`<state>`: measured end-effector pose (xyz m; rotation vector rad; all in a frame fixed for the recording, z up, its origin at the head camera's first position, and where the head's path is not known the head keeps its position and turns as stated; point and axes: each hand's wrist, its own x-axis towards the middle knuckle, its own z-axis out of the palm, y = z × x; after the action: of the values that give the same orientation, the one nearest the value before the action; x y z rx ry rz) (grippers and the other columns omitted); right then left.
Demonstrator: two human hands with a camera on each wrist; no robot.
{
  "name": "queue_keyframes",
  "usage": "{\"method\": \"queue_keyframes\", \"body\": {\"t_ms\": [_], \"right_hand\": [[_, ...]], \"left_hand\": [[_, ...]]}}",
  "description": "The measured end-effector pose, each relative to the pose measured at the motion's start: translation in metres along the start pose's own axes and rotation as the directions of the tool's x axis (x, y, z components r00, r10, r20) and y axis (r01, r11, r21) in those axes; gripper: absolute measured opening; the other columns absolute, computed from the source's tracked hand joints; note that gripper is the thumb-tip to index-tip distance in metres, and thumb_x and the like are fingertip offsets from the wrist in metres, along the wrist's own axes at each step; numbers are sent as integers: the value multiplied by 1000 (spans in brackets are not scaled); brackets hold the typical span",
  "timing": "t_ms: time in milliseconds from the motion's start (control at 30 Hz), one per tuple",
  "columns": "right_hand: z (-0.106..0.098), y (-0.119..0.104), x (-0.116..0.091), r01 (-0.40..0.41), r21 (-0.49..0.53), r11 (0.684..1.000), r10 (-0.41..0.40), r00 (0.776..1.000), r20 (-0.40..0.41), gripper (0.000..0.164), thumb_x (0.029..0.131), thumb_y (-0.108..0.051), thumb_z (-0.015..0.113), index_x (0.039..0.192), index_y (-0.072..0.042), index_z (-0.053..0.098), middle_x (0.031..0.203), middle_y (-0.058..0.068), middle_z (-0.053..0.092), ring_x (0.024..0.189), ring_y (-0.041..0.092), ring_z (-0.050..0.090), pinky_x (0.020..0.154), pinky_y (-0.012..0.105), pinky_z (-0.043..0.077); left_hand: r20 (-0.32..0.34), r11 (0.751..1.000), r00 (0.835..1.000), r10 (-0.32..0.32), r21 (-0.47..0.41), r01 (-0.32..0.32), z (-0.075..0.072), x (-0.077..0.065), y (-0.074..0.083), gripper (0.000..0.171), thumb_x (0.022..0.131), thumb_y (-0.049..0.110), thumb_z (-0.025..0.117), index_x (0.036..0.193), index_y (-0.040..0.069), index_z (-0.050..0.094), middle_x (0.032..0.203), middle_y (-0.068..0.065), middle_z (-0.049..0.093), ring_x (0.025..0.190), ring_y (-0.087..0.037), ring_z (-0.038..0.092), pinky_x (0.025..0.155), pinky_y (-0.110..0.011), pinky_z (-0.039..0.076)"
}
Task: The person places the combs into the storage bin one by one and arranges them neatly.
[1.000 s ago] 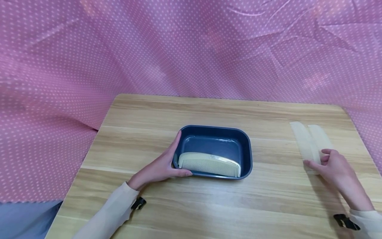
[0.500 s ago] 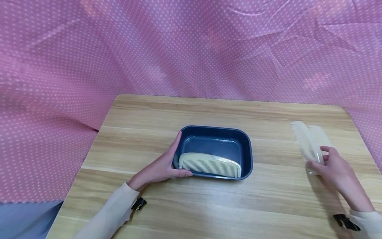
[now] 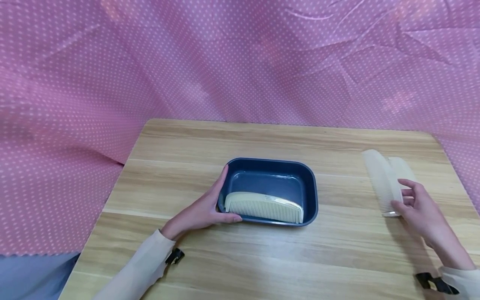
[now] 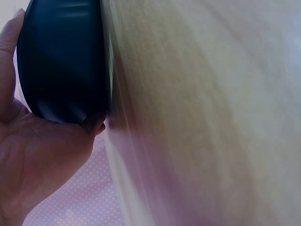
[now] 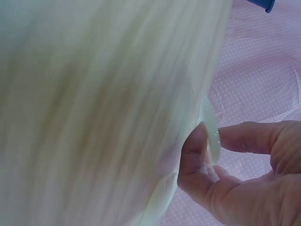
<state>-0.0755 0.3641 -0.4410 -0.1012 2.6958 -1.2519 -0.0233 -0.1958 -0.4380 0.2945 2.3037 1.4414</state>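
Note:
Around the left end of a dark blue rectangular basin (image 3: pixel 316 196) my left hand (image 3: pixel 204 206) holds on, thumb along the near side and fingers at the far left corner. A cream comb (image 3: pixel 262 205) lies inside along the basin's near wall, teeth toward me. At the table's right, my right hand (image 3: pixel 421 210) pinches a pale comb (image 3: pixel 379 177) near its lower end. The right wrist view has that comb (image 5: pixel 213 134) between thumb and fingers, tilted up from the table. Behind it, partly covered, another pale comb (image 3: pixel 402 167) lies on the table.
A wood-grain table (image 3: pixel 180 166) carries everything. Pink polka-dot cloth (image 3: pixel 240 62) hangs behind its far edge and down the left side. Black straps or clips (image 3: pixel 174 256) sit at both wrists.
The comb in my right hand has tilted and shifted slightly, uncovering itself from the other comb's side. My right fingers have moved a little with it. The left hand and basin look unmoved.

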Motion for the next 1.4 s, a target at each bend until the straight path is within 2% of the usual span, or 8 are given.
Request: {"method": "queue_keyframes", "body": {"t_ms": [100, 200, 300, 600, 833, 967, 1200, 1400], "right_hand": [[4, -2, -2, 21, 83, 996, -18, 999, -27, 56, 102, 16, 59, 154, 14, 36, 118, 14, 61, 90, -14, 56, 70, 11, 52], [7, -4, -3, 45, 179, 983, -37, 998, -48, 56, 102, 17, 60, 148, -14, 52, 114, -14, 61, 93, -11, 60, 71, 11, 52], [9, -6, -2, 48, 251, 967, -36, 998, -54, 62, 103, 13, 62, 139, -37, 55, 113, -25, 61, 96, -11, 62, 73, 9, 51], [14, -13, -2, -6, 303, 953, 5, 1000, 3, 51, 107, 2, 67, 145, -31, 65, 115, -25, 65, 101, -12, 65, 78, 11, 53], [14, -19, -2, -57, 439, 897, 42, 998, 44, 43, 107, 0, 68, 139, -29, 72, 114, -19, 72, 101, -6, 69, 78, 13, 55], [14, -24, -2, -84, 531, 844, 66, 996, 53, 40, 107, 0, 68, 134, -29, 75, 113, -16, 75, 100, -4, 69, 79, 13, 55], [20, -37, -2, -56, 713, 699, 41, 998, 39, 36, 106, 8, 66, 130, -15, 79, 114, -5, 79, 102, 3, 72, 85, 15, 57], [27, -43, -2, -34, 768, 639, -25, 998, 64, 40, 106, 13, 60, 135, -9, 77, 120, -1, 79, 109, 5, 72, 88, 17, 57]], "left_hand": [[0, 1000, 1000, 0, 7, 0, 0, 0, 0, 139, 89, 41, 93, 172, 40, -17, 179, 16, -6, 164, -13, 2, 129, -58, 15], [-1, 1000, 1000, -4, 6, 4, -1, -1, 1, 139, 89, 42, 94, 172, 40, -17, 180, 16, -6, 164, -13, 2, 129, -57, 15], [0, 1000, 1000, 4, 1, -4, -1, 0, 1, 138, 89, 42, 93, 173, 40, -17, 180, 15, -6, 165, -14, 2, 129, -58, 15], [4, 1000, 1000, 2, -4, -2, -2, 1, 0, 138, 90, 40, 93, 172, 42, -17, 179, 16, -6, 164, -13, 2, 129, -57, 15], [8, 1000, 1000, 0, -9, 0, -1, 0, 0, 137, 90, 40, 93, 171, 44, -17, 179, 16, -6, 164, -13, 2, 129, -58, 15], [7, 1000, 1000, 1, -9, -1, -2, 1, 1, 137, 90, 39, 93, 171, 44, -18, 179, 16, -6, 164, -13, 2, 129, -58, 14], [7, 1000, 1000, 5, -12, -5, -1, 1, 0, 137, 90, 37, 93, 171, 44, -18, 179, 16, -7, 164, -13, 1, 129, -56, 13], [7, 1000, 1000, 4, -13, -4, -1, 1, 1, 137, 90, 36, 93, 169, 48, -19, 179, 16, -6, 164, -12, 2, 130, -56, 13]]}}
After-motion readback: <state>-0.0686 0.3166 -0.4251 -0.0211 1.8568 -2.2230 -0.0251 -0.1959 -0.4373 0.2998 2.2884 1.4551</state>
